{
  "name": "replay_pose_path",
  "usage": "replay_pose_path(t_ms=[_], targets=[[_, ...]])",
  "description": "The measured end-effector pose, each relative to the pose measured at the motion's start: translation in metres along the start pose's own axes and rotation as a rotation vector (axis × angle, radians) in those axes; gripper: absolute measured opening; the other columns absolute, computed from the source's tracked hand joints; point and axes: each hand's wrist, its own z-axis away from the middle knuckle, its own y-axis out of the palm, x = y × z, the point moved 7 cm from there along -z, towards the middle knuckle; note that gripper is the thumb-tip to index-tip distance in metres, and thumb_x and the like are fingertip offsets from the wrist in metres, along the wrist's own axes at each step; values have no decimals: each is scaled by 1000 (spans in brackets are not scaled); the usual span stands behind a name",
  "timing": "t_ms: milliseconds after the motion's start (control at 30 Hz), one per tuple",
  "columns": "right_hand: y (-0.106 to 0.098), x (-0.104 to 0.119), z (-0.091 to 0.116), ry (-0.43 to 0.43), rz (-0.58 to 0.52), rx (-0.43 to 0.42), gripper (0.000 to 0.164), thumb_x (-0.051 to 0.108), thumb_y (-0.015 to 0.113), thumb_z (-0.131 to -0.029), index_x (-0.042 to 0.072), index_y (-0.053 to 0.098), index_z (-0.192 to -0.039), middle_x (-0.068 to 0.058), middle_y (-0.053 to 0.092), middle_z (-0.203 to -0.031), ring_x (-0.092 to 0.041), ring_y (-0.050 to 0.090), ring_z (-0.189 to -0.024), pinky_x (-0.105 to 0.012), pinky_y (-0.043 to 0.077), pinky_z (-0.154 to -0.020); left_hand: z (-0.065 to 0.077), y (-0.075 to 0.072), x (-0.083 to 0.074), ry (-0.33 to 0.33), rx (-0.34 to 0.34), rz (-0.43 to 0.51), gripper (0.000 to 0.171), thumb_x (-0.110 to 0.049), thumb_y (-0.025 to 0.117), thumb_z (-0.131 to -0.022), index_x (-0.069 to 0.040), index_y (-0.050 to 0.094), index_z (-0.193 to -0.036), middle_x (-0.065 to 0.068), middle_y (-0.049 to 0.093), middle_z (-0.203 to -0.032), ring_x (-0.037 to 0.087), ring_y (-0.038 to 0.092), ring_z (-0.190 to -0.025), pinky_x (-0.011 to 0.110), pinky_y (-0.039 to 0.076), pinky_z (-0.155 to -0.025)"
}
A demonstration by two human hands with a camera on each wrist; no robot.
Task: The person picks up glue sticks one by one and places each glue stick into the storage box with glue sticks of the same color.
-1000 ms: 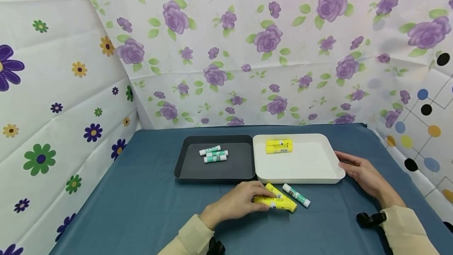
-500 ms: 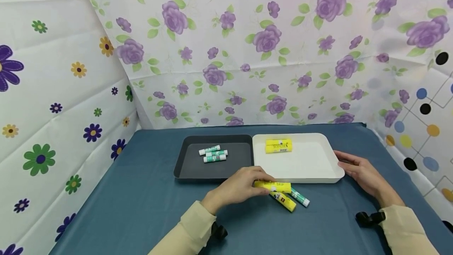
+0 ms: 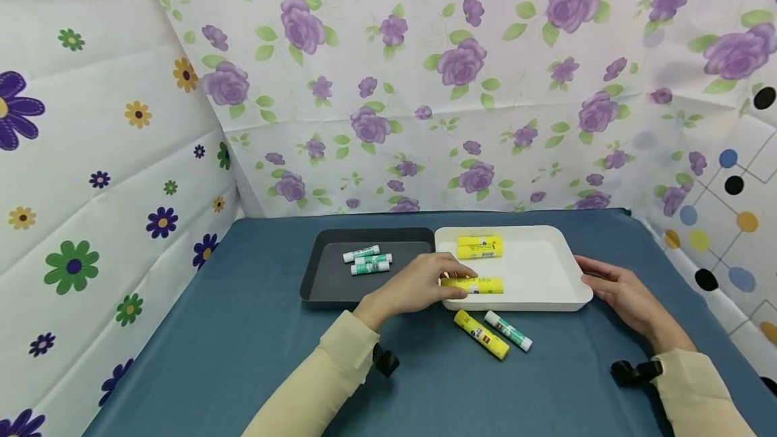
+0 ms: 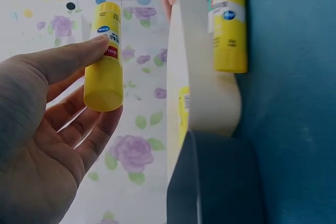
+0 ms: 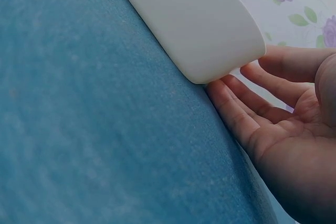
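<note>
My left hand (image 3: 419, 284) pinches a yellow glue stick (image 3: 482, 285) by its left end, thumb on one side and fingers on the other. The stick lies level above the near left part of the white tray (image 3: 528, 282); in the left wrist view the held glue stick (image 4: 105, 56) is off any surface. Two more yellow glue sticks (image 3: 479, 250) lie side by side at the back of that tray. My right hand (image 3: 628, 299) touches the tray's right edge, its fingers nearly straight; in the right wrist view the fingertips meet the tray corner (image 5: 210, 30).
A dark grey tray (image 3: 322, 282) stands against the white one's left side, holding three green-and-white glue sticks (image 3: 370, 268). In front of the white tray, a yellow glue stick (image 3: 481, 334) and a green-and-white glue stick (image 3: 508, 331) lie slantwise on the blue cloth (image 3: 243, 356).
My left hand has lifted the yellow glue stick from beside the other one in front and carried it back over the white tray. The right hand has stayed at the tray's edge.
</note>
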Motion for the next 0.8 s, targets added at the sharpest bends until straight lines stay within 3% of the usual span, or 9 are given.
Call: replay_pose_path(t_ms=[200,800], targets=[[0,-2,0,5,7,1,66,18,54,-111,-8,22,-162,22,52,-136,10,57,-119,-12,50,-94,-17,-7,-1,7,11,0,39,-30,72,-100,-19,70,-137,-6,67,-127,3,59,-111,21,49,-91],[-2,-3,-2,-2,4,4,66,17,54,-110,-7,21,-162,22,51,-137,10,56,-119,-13,50,-94,-63,-24,10,-86,69,65,39,-24,73,-100,-17,70,-138,-1,68,-127,9,62,-110,22,52,-90]])
